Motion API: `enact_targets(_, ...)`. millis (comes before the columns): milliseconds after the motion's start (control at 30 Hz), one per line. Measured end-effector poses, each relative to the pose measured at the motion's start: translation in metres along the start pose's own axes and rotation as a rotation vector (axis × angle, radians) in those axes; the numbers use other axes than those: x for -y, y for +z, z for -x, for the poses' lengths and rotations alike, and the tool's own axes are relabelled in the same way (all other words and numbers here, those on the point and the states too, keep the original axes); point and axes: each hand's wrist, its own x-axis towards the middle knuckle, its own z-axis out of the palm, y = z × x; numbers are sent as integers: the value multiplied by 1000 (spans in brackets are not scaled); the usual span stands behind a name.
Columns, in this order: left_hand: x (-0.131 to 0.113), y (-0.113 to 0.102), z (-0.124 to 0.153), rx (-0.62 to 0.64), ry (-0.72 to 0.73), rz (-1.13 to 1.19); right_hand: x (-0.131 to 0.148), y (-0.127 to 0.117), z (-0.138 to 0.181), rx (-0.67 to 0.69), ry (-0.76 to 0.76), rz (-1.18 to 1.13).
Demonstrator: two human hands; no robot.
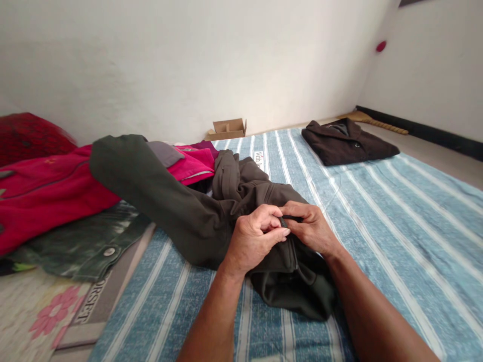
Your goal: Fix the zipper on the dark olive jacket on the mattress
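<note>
Both hands meet at the near centre of a blue striped bedsheet [396,226]. The left hand [252,239] and right hand [311,229] pinch the front edge of a crumpled dark olive fleece jacket [188,211], fingers closed on it.

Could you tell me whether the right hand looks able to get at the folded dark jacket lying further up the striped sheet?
Probably yes, with a stretch. The right hand pinches the olive jacket together with the left hand, and only bare striped sheet lies between it and the folded dark jacket.
</note>
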Motion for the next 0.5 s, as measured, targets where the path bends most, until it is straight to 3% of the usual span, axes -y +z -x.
enact_targets(500,-2,1,1,-19,20,-27,4,1,-1,-37,14,-26)
